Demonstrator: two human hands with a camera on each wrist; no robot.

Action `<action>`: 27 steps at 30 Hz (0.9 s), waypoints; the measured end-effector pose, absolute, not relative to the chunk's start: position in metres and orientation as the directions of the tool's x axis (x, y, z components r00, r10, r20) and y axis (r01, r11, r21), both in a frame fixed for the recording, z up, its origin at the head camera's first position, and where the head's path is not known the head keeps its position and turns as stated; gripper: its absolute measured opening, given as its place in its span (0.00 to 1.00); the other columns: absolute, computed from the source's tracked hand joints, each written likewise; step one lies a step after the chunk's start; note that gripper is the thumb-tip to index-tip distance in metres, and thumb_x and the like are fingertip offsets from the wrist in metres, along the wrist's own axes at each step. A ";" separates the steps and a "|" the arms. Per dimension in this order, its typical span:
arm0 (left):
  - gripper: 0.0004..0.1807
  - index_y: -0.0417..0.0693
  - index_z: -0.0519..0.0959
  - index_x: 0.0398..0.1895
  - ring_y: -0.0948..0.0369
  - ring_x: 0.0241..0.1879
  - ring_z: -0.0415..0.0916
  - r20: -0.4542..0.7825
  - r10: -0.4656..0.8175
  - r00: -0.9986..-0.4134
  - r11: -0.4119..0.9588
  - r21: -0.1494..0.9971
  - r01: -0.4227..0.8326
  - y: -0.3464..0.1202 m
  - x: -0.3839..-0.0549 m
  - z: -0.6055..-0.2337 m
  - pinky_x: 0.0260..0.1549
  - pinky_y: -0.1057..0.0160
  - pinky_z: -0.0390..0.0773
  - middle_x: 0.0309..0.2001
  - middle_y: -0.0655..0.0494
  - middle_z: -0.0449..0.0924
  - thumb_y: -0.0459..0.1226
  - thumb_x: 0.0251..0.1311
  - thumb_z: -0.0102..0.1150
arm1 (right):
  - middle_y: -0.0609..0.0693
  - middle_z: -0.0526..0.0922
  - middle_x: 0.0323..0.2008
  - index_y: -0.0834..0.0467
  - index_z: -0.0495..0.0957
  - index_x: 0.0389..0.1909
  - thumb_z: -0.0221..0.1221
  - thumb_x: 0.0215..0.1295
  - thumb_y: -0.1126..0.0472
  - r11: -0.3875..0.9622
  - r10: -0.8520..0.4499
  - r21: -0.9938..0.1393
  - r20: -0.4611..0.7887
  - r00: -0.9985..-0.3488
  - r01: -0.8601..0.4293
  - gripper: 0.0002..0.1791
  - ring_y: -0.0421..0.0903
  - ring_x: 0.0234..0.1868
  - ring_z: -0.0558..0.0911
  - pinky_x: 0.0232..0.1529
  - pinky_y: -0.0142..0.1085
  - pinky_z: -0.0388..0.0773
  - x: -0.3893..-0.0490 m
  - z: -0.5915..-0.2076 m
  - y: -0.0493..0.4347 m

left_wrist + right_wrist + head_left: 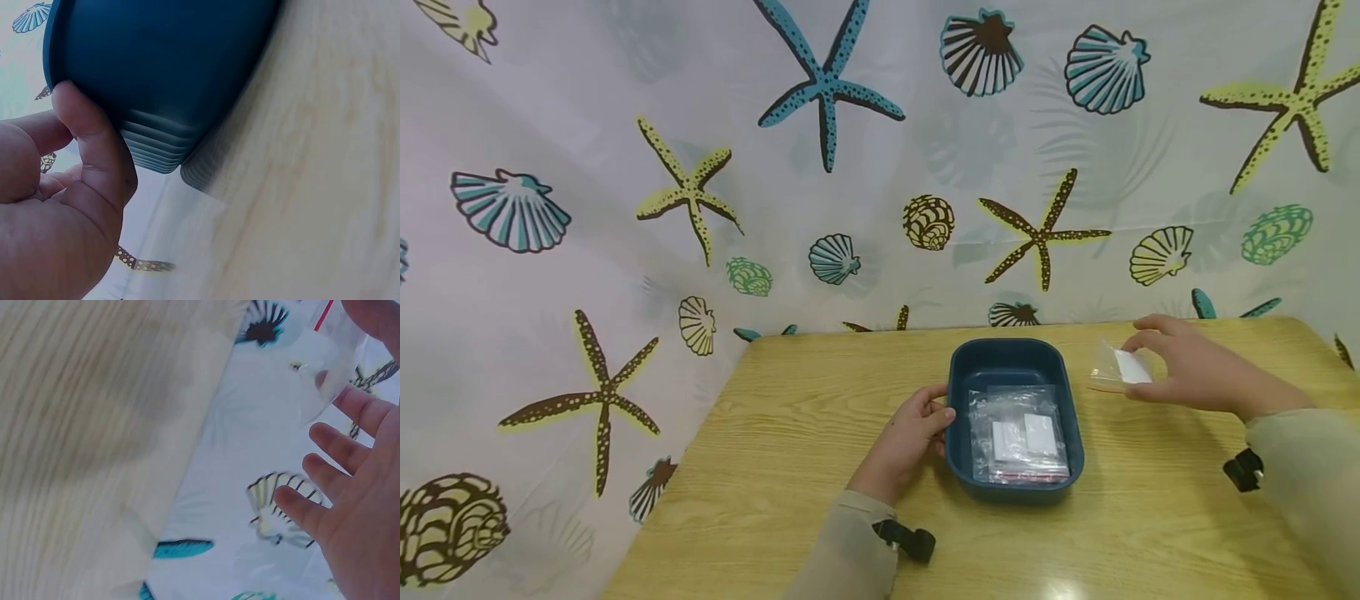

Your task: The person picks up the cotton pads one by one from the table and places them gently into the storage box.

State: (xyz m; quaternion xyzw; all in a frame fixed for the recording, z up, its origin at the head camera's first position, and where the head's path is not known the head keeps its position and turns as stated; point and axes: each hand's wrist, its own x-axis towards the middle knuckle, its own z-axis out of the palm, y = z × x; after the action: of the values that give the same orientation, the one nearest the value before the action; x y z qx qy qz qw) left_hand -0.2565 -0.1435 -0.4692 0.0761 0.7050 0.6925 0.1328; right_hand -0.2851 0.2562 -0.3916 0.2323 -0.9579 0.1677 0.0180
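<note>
A dark blue plastic bin [958, 433] stands on the table, with several clear zip bags [1018, 467] holding white pieces lying inside. My left hand [910, 437] grips the bin's left side, thumb at the rim; the left wrist view shows the thumb [81, 119] against the bin's wall [162, 69]. To the right of the bin, my right hand [1187, 367] pinches a small clear zip bag [1105, 371] with a white piece in it. In the right wrist view the bag [331, 369] hangs between thumb and index finger, while the other fingers are spread loosely.
The wooden table [820, 450] extends to both sides of the bin. Behind it hangs a white curtain [880, 192] printed with starfish and shells. Each wrist carries a black strap [906, 540].
</note>
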 end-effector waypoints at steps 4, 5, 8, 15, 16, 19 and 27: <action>0.26 0.42 0.65 0.74 0.58 0.30 0.76 -0.067 0.300 -0.952 0.025 0.998 -0.062 -0.146 -0.256 -0.469 0.28 0.62 0.78 0.45 0.43 0.77 0.35 0.76 0.52 | 0.64 0.62 0.71 0.56 0.78 0.58 0.71 0.54 0.34 0.810 -0.481 -0.310 0.137 -0.866 -0.499 0.39 0.67 0.69 0.63 0.62 0.65 0.66 -0.279 -0.383 0.229; 0.26 0.42 0.65 0.74 0.58 0.30 0.76 -0.069 0.299 -0.952 0.024 0.998 -0.065 -0.147 -0.255 -0.469 0.29 0.61 0.78 0.45 0.43 0.77 0.35 0.76 0.52 | 0.63 0.61 0.71 0.56 0.78 0.58 0.71 0.55 0.35 0.801 -0.494 -0.311 0.142 -0.858 -0.512 0.38 0.66 0.69 0.63 0.62 0.65 0.66 -0.277 -0.381 0.222; 0.25 0.43 0.65 0.74 0.58 0.30 0.76 -0.079 0.295 -0.952 0.029 0.997 -0.074 -0.148 -0.255 -0.469 0.30 0.61 0.78 0.45 0.42 0.76 0.35 0.76 0.52 | 0.61 0.60 0.73 0.54 0.79 0.58 0.71 0.56 0.36 0.773 -0.534 -0.301 0.164 -0.829 -0.558 0.36 0.65 0.70 0.62 0.63 0.63 0.66 -0.272 -0.378 0.200; 0.25 0.43 0.65 0.74 0.58 0.31 0.75 -0.079 0.277 -0.958 0.045 0.997 -0.069 -0.148 -0.259 -0.465 0.28 0.63 0.78 0.47 0.38 0.76 0.35 0.76 0.51 | 0.61 0.63 0.72 0.55 0.82 0.56 0.71 0.54 0.36 0.717 -0.630 -0.182 0.242 -0.738 -0.673 0.35 0.63 0.74 0.59 0.66 0.61 0.63 -0.271 -0.382 0.151; 0.25 0.43 0.65 0.74 0.58 0.30 0.76 -0.080 0.273 -0.959 0.046 0.996 -0.070 -0.148 -0.259 -0.465 0.28 0.63 0.78 0.47 0.38 0.76 0.34 0.76 0.51 | 0.61 0.63 0.72 0.55 0.82 0.55 0.71 0.54 0.36 0.712 -0.640 -0.166 0.248 -0.727 -0.683 0.35 0.63 0.74 0.59 0.66 0.61 0.63 -0.270 -0.384 0.145; 0.24 0.44 0.66 0.73 0.58 0.30 0.76 -0.096 0.268 -0.959 0.043 0.995 -0.087 -0.149 -0.260 -0.466 0.28 0.63 0.78 0.47 0.39 0.77 0.34 0.76 0.50 | 0.61 0.65 0.71 0.55 0.83 0.54 0.71 0.53 0.35 0.704 -0.655 -0.147 0.246 -0.715 -0.695 0.35 0.63 0.74 0.60 0.65 0.61 0.64 -0.270 -0.391 0.134; 0.25 0.43 0.66 0.73 0.58 0.29 0.75 -0.082 0.279 -0.957 0.012 0.997 -0.082 -0.150 -0.261 -0.471 0.27 0.63 0.78 0.45 0.42 0.76 0.34 0.76 0.52 | 0.60 0.64 0.72 0.56 0.81 0.59 0.69 0.53 0.34 0.693 -0.678 -0.117 0.228 -0.699 -0.711 0.39 0.61 0.74 0.60 0.66 0.58 0.66 -0.269 -0.399 0.121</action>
State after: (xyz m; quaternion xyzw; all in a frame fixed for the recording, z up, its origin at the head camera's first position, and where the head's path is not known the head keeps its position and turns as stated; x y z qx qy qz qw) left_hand -0.2609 -0.1496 -0.4707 0.0706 0.6995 0.6993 0.1291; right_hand -0.2692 0.1214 -0.3995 0.3790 -0.9164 0.0983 0.0835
